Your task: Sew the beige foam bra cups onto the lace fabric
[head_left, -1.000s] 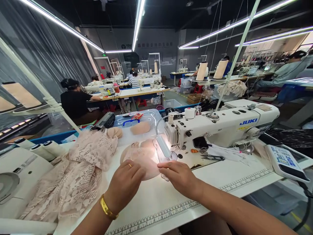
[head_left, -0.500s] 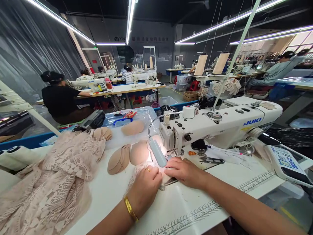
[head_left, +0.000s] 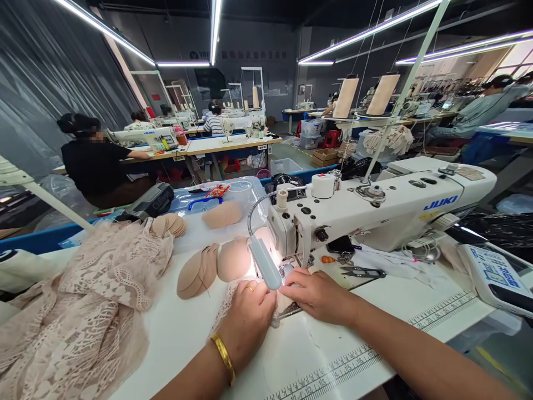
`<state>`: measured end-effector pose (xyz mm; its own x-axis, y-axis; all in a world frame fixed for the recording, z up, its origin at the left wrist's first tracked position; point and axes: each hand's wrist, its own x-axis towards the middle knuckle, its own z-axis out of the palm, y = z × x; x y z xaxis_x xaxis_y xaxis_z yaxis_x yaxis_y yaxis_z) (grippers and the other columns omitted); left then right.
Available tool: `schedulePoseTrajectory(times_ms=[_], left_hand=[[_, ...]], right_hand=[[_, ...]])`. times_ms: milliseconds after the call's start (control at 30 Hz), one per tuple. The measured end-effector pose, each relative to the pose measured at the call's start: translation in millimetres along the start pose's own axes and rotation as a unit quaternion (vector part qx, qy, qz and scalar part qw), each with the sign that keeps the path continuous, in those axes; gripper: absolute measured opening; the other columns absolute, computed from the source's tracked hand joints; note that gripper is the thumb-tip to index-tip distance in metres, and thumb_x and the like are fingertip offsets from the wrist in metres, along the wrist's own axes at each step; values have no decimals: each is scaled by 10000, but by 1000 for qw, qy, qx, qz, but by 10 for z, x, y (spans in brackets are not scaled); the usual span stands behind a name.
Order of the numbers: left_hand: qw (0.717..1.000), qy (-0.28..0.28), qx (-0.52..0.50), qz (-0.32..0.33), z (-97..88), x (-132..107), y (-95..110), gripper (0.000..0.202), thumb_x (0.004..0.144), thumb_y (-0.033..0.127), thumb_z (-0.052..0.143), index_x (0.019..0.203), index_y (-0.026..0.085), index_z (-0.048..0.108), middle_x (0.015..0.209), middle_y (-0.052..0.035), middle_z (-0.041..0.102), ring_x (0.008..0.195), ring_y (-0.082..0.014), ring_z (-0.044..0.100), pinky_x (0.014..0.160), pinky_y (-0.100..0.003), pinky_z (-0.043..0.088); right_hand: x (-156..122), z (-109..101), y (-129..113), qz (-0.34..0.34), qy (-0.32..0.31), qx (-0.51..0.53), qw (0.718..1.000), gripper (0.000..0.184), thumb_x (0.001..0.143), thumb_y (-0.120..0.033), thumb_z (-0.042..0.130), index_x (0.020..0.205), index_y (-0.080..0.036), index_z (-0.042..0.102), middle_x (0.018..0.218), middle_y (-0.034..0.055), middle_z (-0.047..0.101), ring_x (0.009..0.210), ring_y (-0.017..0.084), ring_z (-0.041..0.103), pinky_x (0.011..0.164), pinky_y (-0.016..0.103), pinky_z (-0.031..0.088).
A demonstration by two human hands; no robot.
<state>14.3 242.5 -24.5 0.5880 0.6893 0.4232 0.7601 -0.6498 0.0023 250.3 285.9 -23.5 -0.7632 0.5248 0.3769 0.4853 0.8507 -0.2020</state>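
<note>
My left hand [head_left: 252, 308], with a gold bangle and a ring, is closed on pale lace fabric [head_left: 225, 311] lying at the front of a white sewing machine [head_left: 375, 208]. Close to the needle area, my right hand [head_left: 318, 294] has its fingers bent and pinched on the same fabric's edge. A grey lamp [head_left: 265, 264] on a bendable neck shines on the work and hides the needle and part of the fabric. Beige bra cups [head_left: 197, 273] lie in a stack left of the machine, beside another brightly lit cup [head_left: 233, 260].
A heap of beige lace [head_left: 87, 294] covers the table's left side. Thread snips [head_left: 364, 272] lie under the machine arm, near an orange charm [head_left: 328, 259]. A clear plastic bin [head_left: 189, 236] stands behind the cups. A person in black [head_left: 91, 161] sits at another machine.
The view has shifted slightly, with the machine appearing larger. My right fingers have drawn in and bent more at the fabric. My left hand stays almost in place.
</note>
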Motion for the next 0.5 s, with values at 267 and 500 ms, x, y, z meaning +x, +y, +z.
schedulePoseTrajectory(times_ms=[267, 500], left_hand=[[1000, -5, -11, 24, -34, 31, 1, 203, 1035, 138, 432, 1001, 168, 631, 841, -41, 638, 764, -227, 536, 786, -412, 439], [997, -25, -45, 50, -13, 203, -189, 140, 994, 171, 534, 890, 201, 623, 901, -46, 675, 830, -227, 607, 801, -401, 486]], right_hand=[[16, 12, -6, 2, -4, -8, 1000, 319, 887, -1, 464, 1017, -216, 660, 967, 31, 659, 848, 170, 530, 632, 276, 308], [-8, 35, 15, 43, -28, -55, 997, 252, 884, -52, 508, 996, -199, 678, 867, 33, 611, 697, 178, 425, 614, 293, 282]])
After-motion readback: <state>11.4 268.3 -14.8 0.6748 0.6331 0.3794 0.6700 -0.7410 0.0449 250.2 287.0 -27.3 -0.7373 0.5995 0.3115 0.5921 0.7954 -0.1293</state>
